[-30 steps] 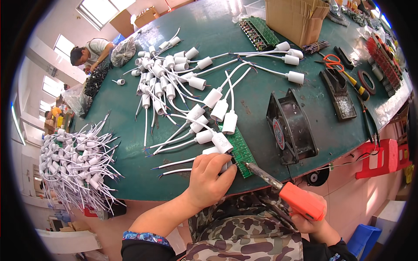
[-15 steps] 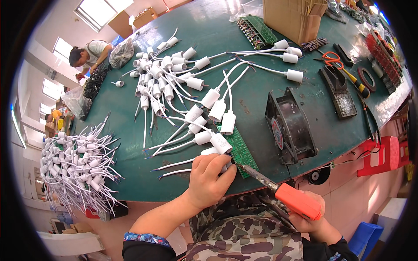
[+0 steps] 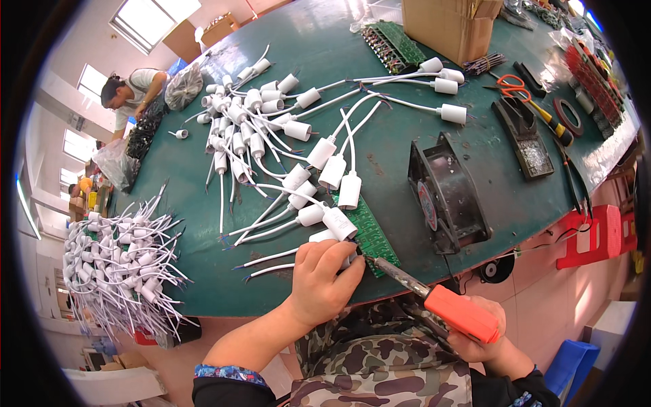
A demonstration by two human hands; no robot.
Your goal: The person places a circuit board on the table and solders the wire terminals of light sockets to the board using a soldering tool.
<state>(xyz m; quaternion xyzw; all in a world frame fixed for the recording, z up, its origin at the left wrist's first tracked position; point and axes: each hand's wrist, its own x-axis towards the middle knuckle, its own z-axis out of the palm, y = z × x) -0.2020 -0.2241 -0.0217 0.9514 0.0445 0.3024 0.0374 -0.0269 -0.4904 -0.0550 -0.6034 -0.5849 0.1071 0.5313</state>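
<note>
My left hand [image 3: 324,275] is closed around a white lamp holder at the near end of a green circuit board [image 3: 371,237]; the fingers hide most of that holder. In my right hand [image 3: 480,334] is a soldering iron with a red handle [image 3: 462,312]. Its tip reaches the board's edge right beside my left fingertips; whether it touches the wire there is too small to tell. Several white lamp holders [image 3: 339,222] with white cables lie in a row along the board, some with their cables pointing left, others away from me.
A larger heap of lamp holders [image 3: 234,115] lies farther off, another bundle [image 3: 122,258] at the left edge. On the right are a black fan [image 3: 447,197], a soldering stand [image 3: 522,136], orange-handled scissors [image 3: 513,88] and a cardboard box [image 3: 447,27]. Another person [image 3: 139,91] works at far left.
The whole view has shifted slightly to the left. Both hands keep their hold, and the iron's tip stays by the left fingertips. The person at far left has moved an arm.
</note>
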